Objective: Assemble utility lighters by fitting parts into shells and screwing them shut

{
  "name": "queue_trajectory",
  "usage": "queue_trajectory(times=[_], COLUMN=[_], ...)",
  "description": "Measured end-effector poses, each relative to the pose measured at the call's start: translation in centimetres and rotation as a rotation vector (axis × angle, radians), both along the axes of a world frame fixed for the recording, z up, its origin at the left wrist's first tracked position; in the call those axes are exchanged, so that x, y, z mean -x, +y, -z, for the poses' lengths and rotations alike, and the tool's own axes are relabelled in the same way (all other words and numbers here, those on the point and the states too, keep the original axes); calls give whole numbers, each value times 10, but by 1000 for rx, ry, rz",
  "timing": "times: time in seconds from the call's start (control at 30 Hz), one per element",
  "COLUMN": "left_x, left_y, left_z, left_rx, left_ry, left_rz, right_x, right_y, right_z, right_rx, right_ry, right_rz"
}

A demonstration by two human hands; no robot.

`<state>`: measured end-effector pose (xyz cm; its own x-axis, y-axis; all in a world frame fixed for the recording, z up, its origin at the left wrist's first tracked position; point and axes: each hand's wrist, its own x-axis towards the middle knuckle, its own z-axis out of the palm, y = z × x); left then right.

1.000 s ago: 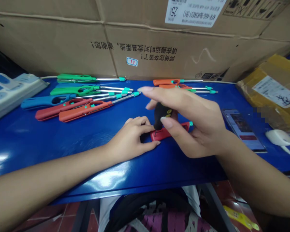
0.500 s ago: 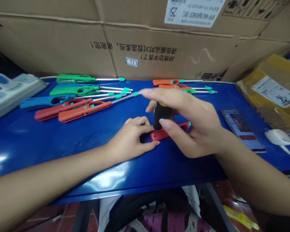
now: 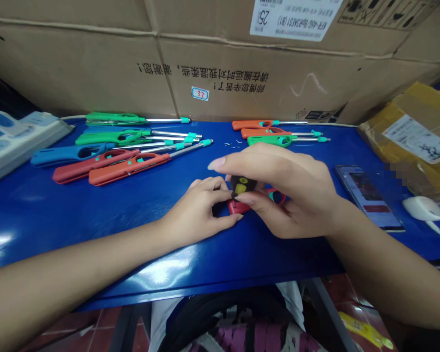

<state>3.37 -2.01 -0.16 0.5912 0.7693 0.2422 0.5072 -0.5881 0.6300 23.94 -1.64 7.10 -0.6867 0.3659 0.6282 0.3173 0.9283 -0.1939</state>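
Pinning the red lighter (image 3: 238, 207) flat on the blue surface (image 3: 95, 215), left hand (image 3: 198, 212) grip closes on its end; right hand (image 3: 293, 195) grip is clamped around a black screwdriver (image 3: 243, 186) held against the lighter.

A blue table (image 3: 95, 220) carries a red lighter (image 3: 237, 208) at its centre. A lighter pile (image 3: 124, 166) lies at ten o'clock, three lighters (image 3: 267, 132) at one, a phone (image 3: 363, 193) and mouse (image 3: 423, 209) at three.
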Motion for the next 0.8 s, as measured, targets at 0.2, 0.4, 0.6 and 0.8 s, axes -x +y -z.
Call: queue_trajectory(times=[0.2, 0.4, 0.6, 0.8], left_x=[-1, 1, 1, 1], left_y=[1, 1, 1, 1], left_z=[0, 0, 2, 2], left_rx=[45, -26, 23, -20], left_ry=[5, 41, 41, 53], left_rz=[-3, 14, 4, 7], right_x=[2, 0, 4, 2], right_y=[4, 1, 6, 4], right_z=[7, 0, 6, 3], right_rx=[-167, 54, -128, 36], right_ry=[52, 52, 150, 93], right_rz=[164, -17, 113, 22])
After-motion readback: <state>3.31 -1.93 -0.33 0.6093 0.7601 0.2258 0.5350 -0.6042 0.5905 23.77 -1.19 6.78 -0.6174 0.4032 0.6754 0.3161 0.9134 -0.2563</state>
